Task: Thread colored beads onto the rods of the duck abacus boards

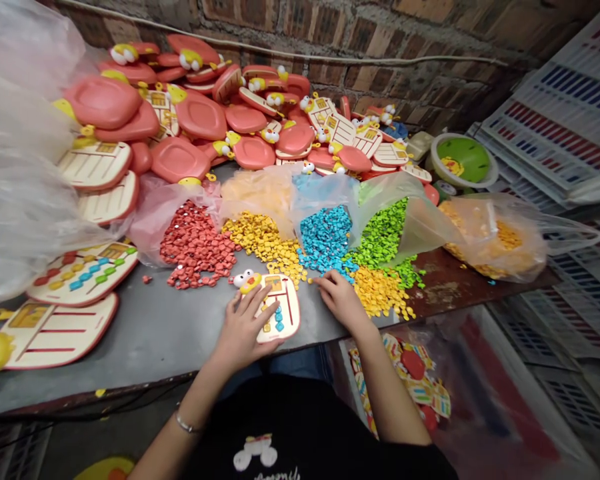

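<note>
At the near edge of the gray table (pixel 145 353), my left hand (pixel 240 327) lies open with its fingers spread over the left side of a small duck-headed board (pixel 287 320). That flat press probably keeps the board from sliding. The board sits just in front of the beads, with a few blue beads (pixel 279 320) and yellow beads in its slots. My right hand (pixel 341 300) is curled just beside it, its fingertips at the edge of the loose piles, but from here I cannot tell whether they grip a bead.

Bags (pixel 325 190) lie folded open and tipped toward me, probably so that the red beads (pixel 195 243), yellow beads (pixel 260 240), blue pile (pixel 325 237), and green beads (pixel 385 233) spill within reach of my 2 hands. A second yellow pile (pixel 380 293) lies near my right hand. To the left, a board with fuller rows (pixel 83 273) rests on the table. Far off, a heap of red-backed boards (pixel 103 100) leans against the brick wall (pixel 430 67).
</note>
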`<state>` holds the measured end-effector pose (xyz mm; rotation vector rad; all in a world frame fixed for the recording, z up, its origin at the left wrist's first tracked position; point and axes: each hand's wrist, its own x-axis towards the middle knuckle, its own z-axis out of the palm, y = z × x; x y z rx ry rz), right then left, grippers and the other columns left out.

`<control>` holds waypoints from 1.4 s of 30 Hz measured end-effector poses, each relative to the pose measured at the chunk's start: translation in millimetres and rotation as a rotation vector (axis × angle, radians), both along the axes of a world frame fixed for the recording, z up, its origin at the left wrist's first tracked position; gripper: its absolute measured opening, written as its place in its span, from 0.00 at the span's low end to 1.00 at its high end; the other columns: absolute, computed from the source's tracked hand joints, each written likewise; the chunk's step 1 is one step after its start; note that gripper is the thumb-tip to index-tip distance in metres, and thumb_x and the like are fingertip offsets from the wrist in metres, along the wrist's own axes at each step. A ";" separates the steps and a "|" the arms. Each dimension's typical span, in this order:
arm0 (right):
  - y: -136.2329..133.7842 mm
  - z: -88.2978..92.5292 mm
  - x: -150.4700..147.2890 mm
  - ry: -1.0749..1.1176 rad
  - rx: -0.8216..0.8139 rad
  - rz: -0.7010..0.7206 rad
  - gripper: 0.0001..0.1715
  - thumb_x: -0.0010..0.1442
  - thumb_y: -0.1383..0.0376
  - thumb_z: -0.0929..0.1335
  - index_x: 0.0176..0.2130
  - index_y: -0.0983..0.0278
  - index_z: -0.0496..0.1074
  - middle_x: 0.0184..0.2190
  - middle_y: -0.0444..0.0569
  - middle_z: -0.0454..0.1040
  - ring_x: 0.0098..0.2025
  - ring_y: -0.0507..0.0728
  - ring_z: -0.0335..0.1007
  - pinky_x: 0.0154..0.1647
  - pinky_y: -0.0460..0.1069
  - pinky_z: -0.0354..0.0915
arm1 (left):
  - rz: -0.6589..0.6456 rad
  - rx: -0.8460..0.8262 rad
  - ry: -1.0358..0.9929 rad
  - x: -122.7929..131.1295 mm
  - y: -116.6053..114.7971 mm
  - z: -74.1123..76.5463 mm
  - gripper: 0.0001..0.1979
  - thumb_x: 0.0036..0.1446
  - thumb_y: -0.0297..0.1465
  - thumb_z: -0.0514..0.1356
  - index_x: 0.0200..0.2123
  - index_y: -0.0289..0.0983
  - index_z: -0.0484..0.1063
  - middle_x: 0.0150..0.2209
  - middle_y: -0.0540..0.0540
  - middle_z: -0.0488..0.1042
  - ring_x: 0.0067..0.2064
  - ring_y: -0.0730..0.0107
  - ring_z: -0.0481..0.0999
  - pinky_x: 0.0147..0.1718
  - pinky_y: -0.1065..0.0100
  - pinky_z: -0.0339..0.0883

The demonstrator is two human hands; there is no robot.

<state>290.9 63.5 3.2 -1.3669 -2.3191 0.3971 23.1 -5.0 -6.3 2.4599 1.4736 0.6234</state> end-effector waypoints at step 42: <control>7.0 -5.6 -54.5 0.305 -0.046 0.264 0.06 0.63 0.68 0.66 0.35 0.63 0.74 0.31 0.49 0.74 0.37 0.57 0.68 0.41 0.52 0.66 | 0.019 -0.050 -0.005 1.9 -0.1 0.8 0.32 0.52 0.47 0.63 0.57 0.37 0.66 0.64 0.39 0.61 0.65 0.50 0.58 0.61 0.49 0.47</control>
